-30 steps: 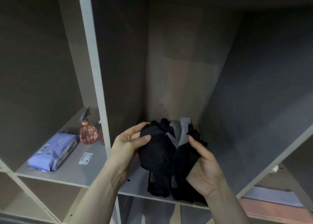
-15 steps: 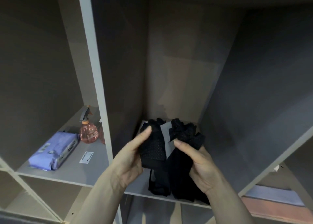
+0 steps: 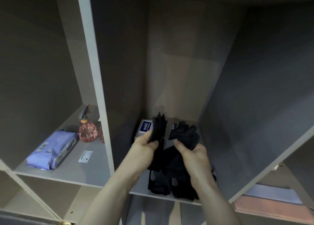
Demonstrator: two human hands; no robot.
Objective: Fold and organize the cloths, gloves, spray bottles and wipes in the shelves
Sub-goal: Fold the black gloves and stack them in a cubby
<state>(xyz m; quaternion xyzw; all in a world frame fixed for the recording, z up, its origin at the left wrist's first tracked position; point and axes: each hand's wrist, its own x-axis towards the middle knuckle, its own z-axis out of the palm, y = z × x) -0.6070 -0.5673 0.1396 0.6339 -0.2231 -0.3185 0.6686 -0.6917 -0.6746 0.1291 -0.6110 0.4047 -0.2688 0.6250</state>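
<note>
Black gloves (image 3: 184, 136) fill the middle shelf compartment (image 3: 141, 185), and both hands hold them above its floor. My left hand (image 3: 144, 150) grips one black glove (image 3: 159, 126) with its fingers pointing up. My right hand (image 3: 193, 155) grips a bunched black glove with grey patches. More black gloves (image 3: 159, 185) lie on the shelf floor under my hands. A white wipes pack (image 3: 145, 127) with a blue label sits at the back left of this compartment, partly hidden by my left hand.
In the left compartment, a purple wipes pack (image 3: 51, 150) lies on the shelf beside a pink spray bottle (image 3: 87, 129) and a white label (image 3: 85, 156). Folded lilac and pink cloths (image 3: 271, 201) lie in the lower right compartment. A white upright divider (image 3: 95, 75) separates the compartments.
Both hands moved deeper into the middle compartment and apart, separating the gloves into one in each hand. The white wipes pack behind them is uncovered.
</note>
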